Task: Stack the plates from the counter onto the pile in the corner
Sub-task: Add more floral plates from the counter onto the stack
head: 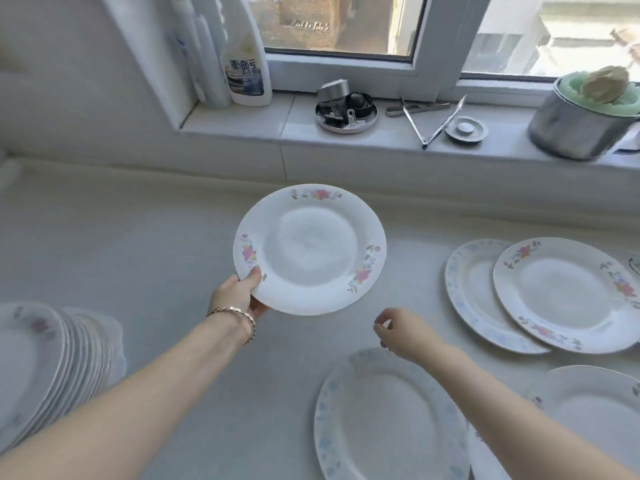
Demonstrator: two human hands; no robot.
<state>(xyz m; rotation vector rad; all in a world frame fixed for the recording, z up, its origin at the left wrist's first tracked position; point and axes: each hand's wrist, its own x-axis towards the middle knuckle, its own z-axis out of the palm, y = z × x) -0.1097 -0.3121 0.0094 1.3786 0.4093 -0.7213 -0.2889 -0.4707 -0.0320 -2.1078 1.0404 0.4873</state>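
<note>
4 plates [568,292] lie loose on the counter [156,254]; the pile [41,368] already stands tall. Our left hand [239,296] pinches a 5th plate [310,249] by the rim, while our right hand [403,332] hovers loosely curled, empty.

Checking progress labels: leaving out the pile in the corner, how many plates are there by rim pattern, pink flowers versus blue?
Pink-flower rim: 3 (held plate in the left hand, right pink plate, lower-right plate, partly seen)
Blue-flower rim: 2 (right blue plate, near blue plate)
Total: 5
</note>
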